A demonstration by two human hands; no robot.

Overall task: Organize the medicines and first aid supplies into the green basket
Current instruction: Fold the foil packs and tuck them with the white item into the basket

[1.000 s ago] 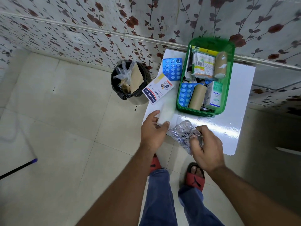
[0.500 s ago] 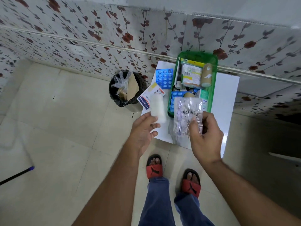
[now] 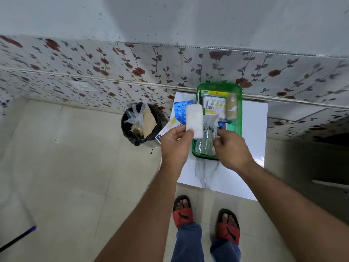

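Head view: both hands are raised over the near end of the green basket (image 3: 238, 110), each with one item held.
White roll (image 3: 194, 121): gauze-like, judged light and soft, easily squashed; pinched at its lower end by the left hand (image 3: 174, 143), upright, over the basket's left rim.
Left fingers (image 3: 181, 131): closed narrow on the roll's base, thumb on the near face.
Clear packet (image 3: 208, 137): thin crinkly plastic with dark writing, judged limp and slippery; best gripped at an edge or seam, not the slack middle. It hangs over the basket's near-left corner.
Right hand (image 3: 232, 148): packet is pinched on its right edge, fingers curled tight.
Basket: set at the table's (image 3: 253, 129) far edge against the wall, already holding a cotton-bud pack (image 3: 214, 105) and a tan bandage roll (image 3: 232, 107).
Left outside: blue blister pack (image 3: 180, 108) and a plaster box (image 3: 166, 132), at the table's left edge.
Risk: packet is judged likely to slide if the pinch is loosened early.
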